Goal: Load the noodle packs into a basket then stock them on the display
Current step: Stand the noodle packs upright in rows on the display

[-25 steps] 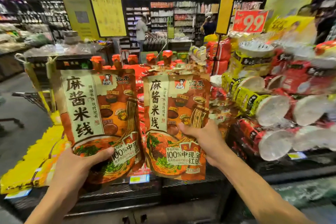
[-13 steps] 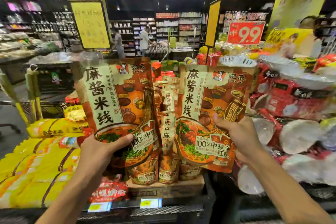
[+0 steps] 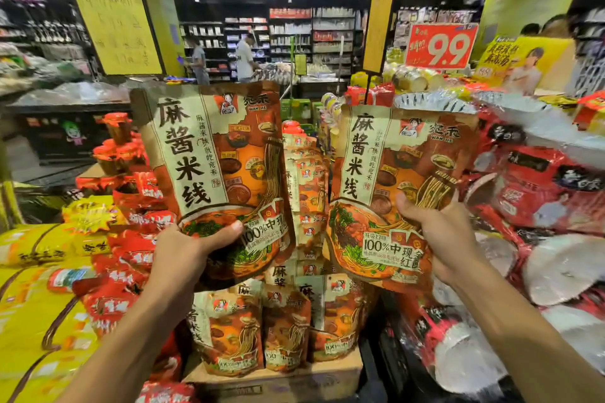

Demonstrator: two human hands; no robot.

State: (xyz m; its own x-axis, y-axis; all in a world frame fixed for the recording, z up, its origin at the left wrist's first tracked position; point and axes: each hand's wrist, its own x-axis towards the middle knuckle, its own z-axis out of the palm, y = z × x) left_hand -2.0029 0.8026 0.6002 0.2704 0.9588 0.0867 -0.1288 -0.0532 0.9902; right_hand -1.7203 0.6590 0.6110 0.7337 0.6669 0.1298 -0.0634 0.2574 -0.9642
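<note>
Two noodle packs up in the air here, one in each hand. The left pack (image 3: 216,170) is a flat brown-orange pouch with a pale strip of big black characters down its left side, a little brand logo up top, and a picture of a bowl of noodles in red broth at the bottom. The left hand (image 3: 186,258) grips it by the bottom corner, thumb curled across the front, other fingers hidden behind. The right pack (image 3: 393,180) is the same design, tilted a bit to the right, and the right hand (image 3: 442,232) pinches its lower right edge with the thumb on the front and the rest tucked behind.

Both packs are held upright above the display, right in front of the stocked packs (image 3: 281,321), which stand in rows on a cardboard box (image 3: 278,379). The two held packs cover most of that stack, so only the middle column and bottom row show.

Around it: yellow bags (image 3: 36,304) on the left, red bags (image 3: 131,239) next to them, red wrapped bowls (image 3: 540,206) piled on the right, a red 9.9 price sign (image 3: 442,46) behind, and two shoppers (image 3: 222,59) back by the shelves.
</note>
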